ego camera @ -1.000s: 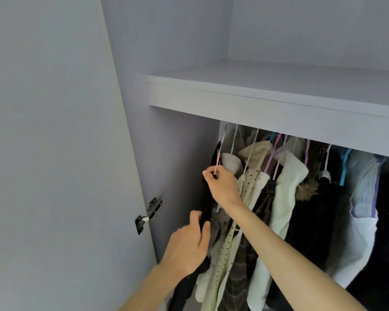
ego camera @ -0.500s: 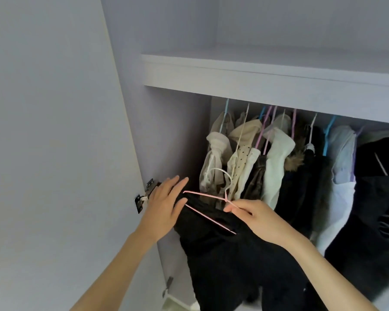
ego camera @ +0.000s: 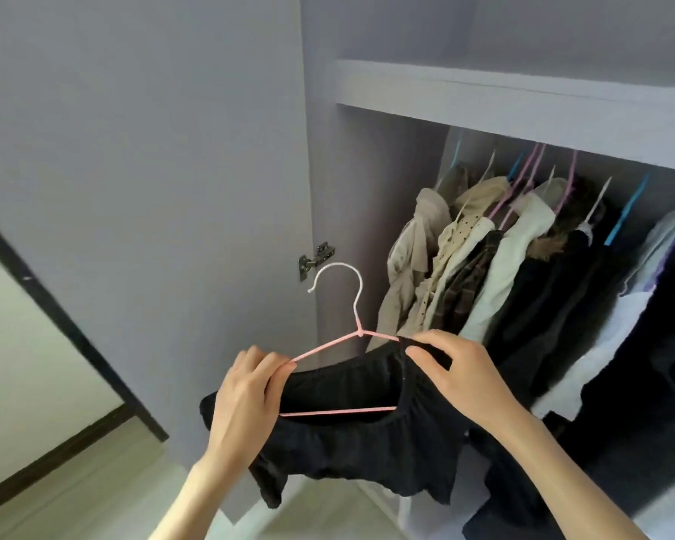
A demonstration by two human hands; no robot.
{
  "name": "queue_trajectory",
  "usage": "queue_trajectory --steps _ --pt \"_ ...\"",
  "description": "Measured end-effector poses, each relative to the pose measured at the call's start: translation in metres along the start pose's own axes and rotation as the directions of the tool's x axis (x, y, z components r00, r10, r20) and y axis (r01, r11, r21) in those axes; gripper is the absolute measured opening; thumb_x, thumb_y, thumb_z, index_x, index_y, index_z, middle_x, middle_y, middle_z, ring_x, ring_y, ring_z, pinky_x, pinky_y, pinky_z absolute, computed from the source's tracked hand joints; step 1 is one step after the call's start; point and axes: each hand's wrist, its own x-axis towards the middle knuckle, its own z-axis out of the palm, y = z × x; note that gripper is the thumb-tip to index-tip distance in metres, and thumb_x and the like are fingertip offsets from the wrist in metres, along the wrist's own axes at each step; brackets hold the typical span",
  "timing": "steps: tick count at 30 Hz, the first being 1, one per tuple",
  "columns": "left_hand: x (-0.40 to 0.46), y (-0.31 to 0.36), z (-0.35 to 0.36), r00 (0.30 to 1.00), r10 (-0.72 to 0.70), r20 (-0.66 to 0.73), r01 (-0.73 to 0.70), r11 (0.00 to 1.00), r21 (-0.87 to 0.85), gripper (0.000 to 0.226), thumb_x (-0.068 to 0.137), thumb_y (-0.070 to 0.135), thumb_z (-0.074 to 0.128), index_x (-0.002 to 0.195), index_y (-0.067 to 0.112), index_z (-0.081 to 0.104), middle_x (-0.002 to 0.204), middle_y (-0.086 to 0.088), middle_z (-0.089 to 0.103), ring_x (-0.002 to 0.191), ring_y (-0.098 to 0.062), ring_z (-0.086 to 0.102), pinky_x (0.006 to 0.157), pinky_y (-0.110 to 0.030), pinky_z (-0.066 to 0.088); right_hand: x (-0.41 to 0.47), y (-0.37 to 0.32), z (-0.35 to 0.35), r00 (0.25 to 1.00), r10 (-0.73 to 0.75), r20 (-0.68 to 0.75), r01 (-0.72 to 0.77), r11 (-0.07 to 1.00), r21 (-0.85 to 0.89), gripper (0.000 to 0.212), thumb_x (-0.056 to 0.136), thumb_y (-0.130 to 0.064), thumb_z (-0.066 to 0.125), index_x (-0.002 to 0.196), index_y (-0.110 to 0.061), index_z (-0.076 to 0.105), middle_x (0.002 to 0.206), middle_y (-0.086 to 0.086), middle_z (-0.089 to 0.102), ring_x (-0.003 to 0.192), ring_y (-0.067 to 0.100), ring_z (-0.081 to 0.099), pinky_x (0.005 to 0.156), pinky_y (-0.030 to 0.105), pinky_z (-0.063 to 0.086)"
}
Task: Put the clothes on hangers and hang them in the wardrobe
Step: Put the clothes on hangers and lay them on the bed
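Out in front of the open wardrobe [ego camera: 367, 196], the left hand [ego camera: 246, 399] pinched the pink wire hanger [ego camera: 328, 346] while the right hand [ego camera: 460, 378] gripped the black garment [ego camera: 367, 442] draped on it.

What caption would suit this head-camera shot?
Both hands hold a black top on a pink hanger before the wardrobe's hanging clothes.

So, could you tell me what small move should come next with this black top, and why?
Probably pull the black fabric top over the left shoulder of the pink wire hanger: the right hand already holds cloth over its side, while the left hand pinches a bare arm.
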Motion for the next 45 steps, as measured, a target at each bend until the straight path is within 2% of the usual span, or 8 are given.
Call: queue_trajectory --steps 5,10,15,21,25,33,43,45 --pt "-0.080 -0.012 -0.078 0.984 -0.164 -0.076 0.172 0.979 0.112 0.038 0.092 0.039 0.040 0.088 0.014 0.068 0.080 0.009 0.051 0.071 -0.015 0.050 0.063 -0.028 0.046 -0.019 -0.047 0.056 0.971 -0.220 0.089 0.220 0.975 0.009 0.017 0.092 -0.020 0.054 0.099 -0.013 0.068 0.087 -0.013 0.057 0.083 0.003 0.056 0.077 0.002 0.037" --pt "-0.167 -0.017 -0.153 0.930 -0.300 -0.213 0.347 0.907 0.237 0.043 0.091 0.047 0.037 0.085 0.016 0.066 0.080 0.010 0.054 0.066 -0.012 0.052 0.061 -0.031 0.048 -0.046 -0.108 0.118 0.919 -0.355 0.172 0.336 0.933 0.127 0.015 0.091 -0.017 0.055 0.097 -0.011 0.068 0.085 -0.010 0.057 0.080 0.005 0.055 0.072 0.000 0.036" --pt "-0.259 -0.001 -0.231 0.837 -0.403 -0.371 0.519 0.800 0.302 0.041 0.088 0.049 0.040 0.077 0.017 0.063 0.074 0.011 0.055 0.058 -0.006 0.052 0.049 -0.022 0.048 -0.098 -0.175 0.168 0.814 -0.516 0.266 0.435 0.846 0.309 0.009 0.088 -0.012 0.059 0.093 -0.013 0.067 0.083 -0.009 0.059 0.082 0.003 0.057 0.072 0.001 0.039" --pt "-0.372 0.034 -0.314 0.717 -0.468 -0.517 0.664 0.684 0.302 0.035 0.087 0.048 0.045 0.072 0.020 0.058 0.071 0.013 0.053 0.062 -0.005 0.051 0.053 -0.022 0.046 -0.181 -0.258 0.214 0.668 -0.698 0.259 0.523 0.688 0.504 0.011 0.083 -0.005 0.064 0.092 -0.011 0.069 0.083 -0.007 0.063 0.083 0.005 0.059 0.077 0.005 0.043" --pt "-0.432 0.074 -0.358 0.598 -0.482 -0.640 0.765 0.581 0.277 0.034 0.084 0.050 0.048 0.066 0.021 0.055 0.063 0.017 0.048 0.059 -0.003 0.050 0.053 -0.013 0.041 -0.234 -0.313 0.228 0.564 -0.798 0.214 0.566 0.562 0.604 0.012 0.084 -0.016 0.061 0.092 -0.011 0.069 0.082 -0.006 0.063 0.081 0.004 0.057 0.073 0.007 0.042" --pt "-0.518 0.189 -0.411 0.342 -0.304 -0.889 0.923 0.284 0.258 0.037 0.078 0.053 0.054 0.058 0.022 0.059 0.055 0.018 0.052 0.058 -0.005 0.054 0.052 -0.016 0.042 -0.328 -0.411 0.226 0.265 -0.955 0.136 0.585 0.271 0.764 0.025 0.084 -0.031 0.057 0.095 -0.014 0.072 0.084 -0.006 0.066 0.073 0.009 0.062 0.066 0.017 0.048" --pt "-0.587 0.363 -0.432 0.001 0.052 -0.999 0.999 -0.046 -0.001 0.030 0.071 0.048 0.067 0.061 0.020 0.067 0.076 0.015 0.064 0.067 -0.002 0.059 0.057 -0.015 0.041 -0.482 -0.496 0.179 -0.063 -0.996 -0.062 0.374 -0.081 0.924 0.011 0.083 -0.012 0.068 0.092 -0.013 0.074 0.083 -0.003 0.069 0.075 0.017 0.063 0.074 0.033 0.052" --pt "-0.602 0.399 -0.426 -0.028 0.136 -0.990 0.996 -0.078 -0.039 0.036 0.069 0.055 0.062 0.061 0.020 0.066 0.081 0.017 0.063 0.064 -0.003 0.058 0.057 -0.018 0.042 -0.516 -0.498 0.164 -0.131 -0.990 -0.055 0.295 -0.092 0.951 0.011 0.084 -0.013 0.067 0.092 -0.014 0.074 0.082 -0.003 0.069 0.077 0.016 0.063 0.080 0.025 0.048"
